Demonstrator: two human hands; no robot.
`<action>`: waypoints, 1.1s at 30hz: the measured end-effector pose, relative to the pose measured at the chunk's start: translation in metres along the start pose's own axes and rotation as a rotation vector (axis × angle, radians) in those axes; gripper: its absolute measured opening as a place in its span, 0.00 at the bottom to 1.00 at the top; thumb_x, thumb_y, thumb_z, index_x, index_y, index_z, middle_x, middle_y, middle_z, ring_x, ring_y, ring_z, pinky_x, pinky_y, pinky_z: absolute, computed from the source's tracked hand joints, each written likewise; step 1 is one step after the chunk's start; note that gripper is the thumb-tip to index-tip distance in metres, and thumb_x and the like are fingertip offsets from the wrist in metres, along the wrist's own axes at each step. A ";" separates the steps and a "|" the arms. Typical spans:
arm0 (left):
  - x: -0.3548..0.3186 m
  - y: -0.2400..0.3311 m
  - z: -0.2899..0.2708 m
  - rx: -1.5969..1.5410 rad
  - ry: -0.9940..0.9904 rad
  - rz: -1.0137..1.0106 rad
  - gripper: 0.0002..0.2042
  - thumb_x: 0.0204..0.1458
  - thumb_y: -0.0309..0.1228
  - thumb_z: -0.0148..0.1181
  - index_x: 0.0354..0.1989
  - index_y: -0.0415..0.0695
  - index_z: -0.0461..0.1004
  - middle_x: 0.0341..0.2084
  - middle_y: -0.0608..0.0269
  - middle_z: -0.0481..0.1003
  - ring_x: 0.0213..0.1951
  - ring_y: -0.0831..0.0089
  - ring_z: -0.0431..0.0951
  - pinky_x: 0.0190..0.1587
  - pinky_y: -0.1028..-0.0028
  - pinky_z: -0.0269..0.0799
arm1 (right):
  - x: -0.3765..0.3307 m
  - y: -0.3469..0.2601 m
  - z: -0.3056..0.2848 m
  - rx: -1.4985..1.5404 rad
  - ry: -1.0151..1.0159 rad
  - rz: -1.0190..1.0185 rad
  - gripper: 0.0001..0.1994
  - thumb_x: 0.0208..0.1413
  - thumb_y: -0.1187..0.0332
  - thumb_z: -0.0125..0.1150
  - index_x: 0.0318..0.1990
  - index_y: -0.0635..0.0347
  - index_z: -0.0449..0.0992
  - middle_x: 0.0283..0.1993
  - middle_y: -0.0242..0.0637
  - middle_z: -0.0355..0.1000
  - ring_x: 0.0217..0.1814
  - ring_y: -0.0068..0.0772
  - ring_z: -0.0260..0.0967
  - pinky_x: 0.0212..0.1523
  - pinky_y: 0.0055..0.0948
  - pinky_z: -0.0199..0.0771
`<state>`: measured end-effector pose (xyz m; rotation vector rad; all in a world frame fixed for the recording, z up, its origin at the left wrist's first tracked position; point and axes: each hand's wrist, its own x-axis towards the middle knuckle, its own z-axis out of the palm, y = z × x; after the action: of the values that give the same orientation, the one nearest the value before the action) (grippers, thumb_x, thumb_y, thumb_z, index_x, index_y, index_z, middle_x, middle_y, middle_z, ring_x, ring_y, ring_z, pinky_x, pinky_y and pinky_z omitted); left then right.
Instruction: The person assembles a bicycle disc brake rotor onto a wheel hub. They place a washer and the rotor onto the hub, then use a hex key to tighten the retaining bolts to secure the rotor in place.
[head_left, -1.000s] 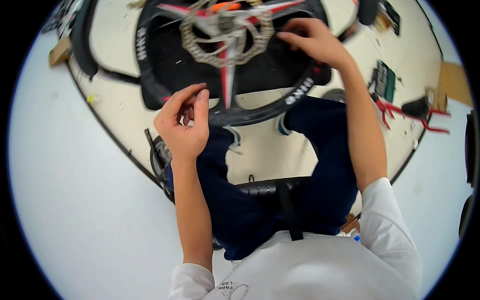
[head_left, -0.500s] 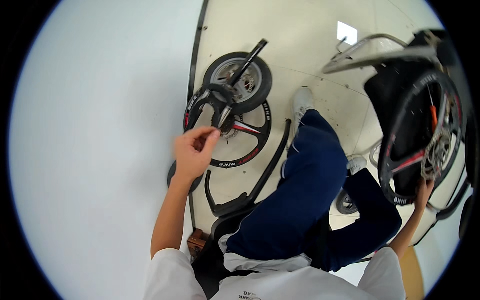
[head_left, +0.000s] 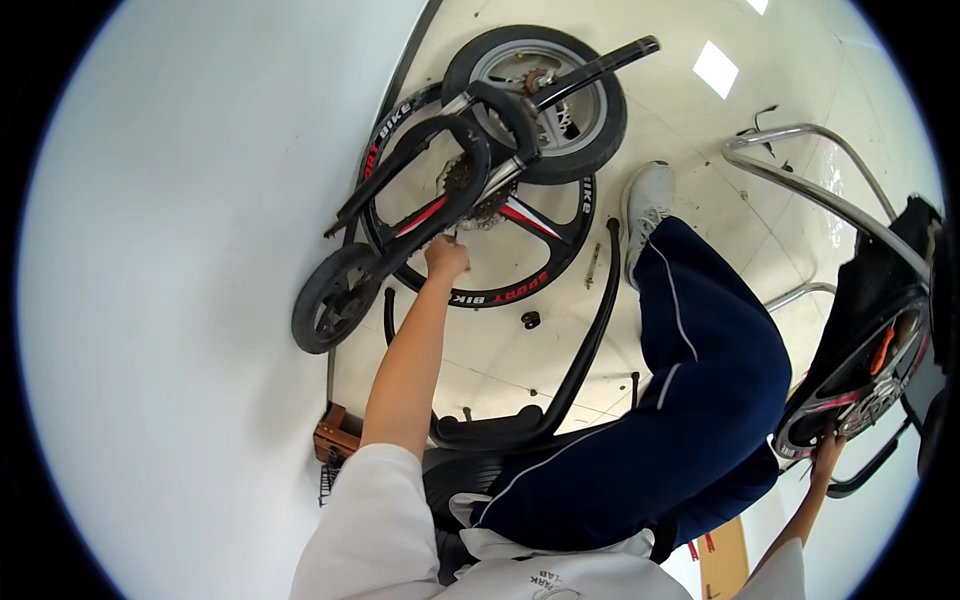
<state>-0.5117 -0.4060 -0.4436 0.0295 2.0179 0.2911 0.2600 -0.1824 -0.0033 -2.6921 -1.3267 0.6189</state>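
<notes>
Head view: the left hand [head_left: 447, 257] has its fingers curled in beside the sprocket cluster [head_left: 456, 180] of the floor wheel [head_left: 520, 290]; something thin and dark shows at the fingertips, but I cannot tell whether they pinch it. Well apart on the right, the right hand [head_left: 828, 450] is at the near rim of the chair wheel [head_left: 800, 432]; it is too small to tell if the fingers grip.

As far as I can judge, work is partway along: the disc rotor [head_left: 873, 402] sits at the chair wheel's hub and the sprocket cluster at the floor wheel's middle, though how firmly either is fixed cannot be told. Both wheels lie loose, and the parts around them remain separate.

The floor wheel is a smooth black ring with broad red-and-white spokes and printed lettering; its sprockets are toothed metal. Over its far side lie a black tubular frame [head_left: 480, 150] and a grey-rimmed wheel [head_left: 606, 150] with a matt rubber tyre. The chair wheel's rotor is pierced, silvery metal; an orange handle [head_left: 883, 350] shows beside it. Farther out, shiny bent chair tubing [head_left: 830, 195] stands far right, and a brown box [head_left: 340, 433] near left.
</notes>
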 end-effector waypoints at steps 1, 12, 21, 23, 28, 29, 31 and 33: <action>0.019 -0.019 -0.004 0.022 0.073 -0.034 0.16 0.57 0.33 0.58 0.47 0.32 0.76 0.34 0.47 0.80 0.31 0.61 0.85 0.33 0.62 0.81 | -0.008 -0.024 0.005 -0.063 -0.115 0.069 0.10 0.64 0.57 0.57 0.41 0.53 0.75 0.19 0.21 0.59 0.14 0.12 0.50 0.12 0.20 0.45; 0.080 -0.040 0.037 0.033 0.496 0.415 0.20 0.53 0.32 0.63 0.54 0.39 0.76 0.53 0.48 0.76 0.58 0.54 0.73 0.63 0.60 0.64 | -0.098 -0.061 0.000 -0.157 -0.131 0.282 0.07 0.63 0.61 0.57 0.41 0.52 0.76 0.20 0.20 0.58 0.13 0.09 0.45 0.11 0.16 0.37; 0.025 -0.021 0.003 0.228 0.153 0.100 0.12 0.49 0.31 0.67 0.39 0.37 0.82 0.35 0.49 0.83 0.39 0.57 0.83 0.44 0.61 0.76 | -0.116 -0.048 0.011 -0.001 -0.106 0.315 0.08 0.62 0.61 0.60 0.42 0.53 0.75 0.21 0.19 0.58 0.16 0.08 0.46 0.13 0.16 0.38; -0.018 0.001 -0.010 0.546 -0.002 0.420 0.13 0.48 0.28 0.67 0.43 0.39 0.80 0.38 0.45 0.81 0.42 0.50 0.82 0.46 0.62 0.77 | -0.112 -0.021 0.006 0.100 -0.127 0.284 0.11 0.62 0.61 0.60 0.47 0.53 0.74 0.25 0.20 0.61 0.17 0.08 0.49 0.13 0.15 0.38; -0.141 0.090 -0.057 0.669 0.016 0.851 0.07 0.49 0.25 0.60 0.36 0.37 0.76 0.31 0.43 0.77 0.37 0.44 0.78 0.40 0.54 0.74 | -0.127 -0.040 0.043 0.540 0.035 0.335 0.13 0.62 0.61 0.63 0.50 0.52 0.73 0.26 0.18 0.62 0.18 0.07 0.51 0.14 0.14 0.40; -0.172 0.111 -0.064 0.697 0.038 0.855 0.09 0.49 0.25 0.60 0.39 0.38 0.76 0.31 0.44 0.78 0.37 0.46 0.79 0.40 0.56 0.75 | -0.129 -0.050 0.041 0.638 0.076 0.352 0.11 0.62 0.61 0.63 0.49 0.52 0.73 0.26 0.17 0.61 0.17 0.07 0.50 0.14 0.14 0.40; -0.214 0.131 -0.082 0.324 0.051 0.929 0.08 0.53 0.23 0.63 0.40 0.36 0.79 0.32 0.54 0.81 0.36 0.65 0.82 0.42 0.69 0.77 | -0.114 -0.047 0.034 0.904 -0.145 0.198 0.04 0.64 0.64 0.60 0.40 0.50 0.72 0.20 0.15 0.54 0.15 0.07 0.45 0.13 0.15 0.39; -0.299 0.197 -0.070 0.409 0.208 1.032 0.06 0.56 0.23 0.63 0.40 0.36 0.79 0.32 0.60 0.80 0.35 0.76 0.80 0.41 0.74 0.77 | -0.096 -0.047 0.032 1.148 -0.055 0.188 0.06 0.65 0.65 0.58 0.36 0.53 0.71 0.19 0.16 0.54 0.13 0.07 0.43 0.12 0.15 0.39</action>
<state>-0.4604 -0.2724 -0.1079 1.3610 2.0764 0.5228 0.1603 -0.2307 0.0096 -1.8197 -0.4267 1.0483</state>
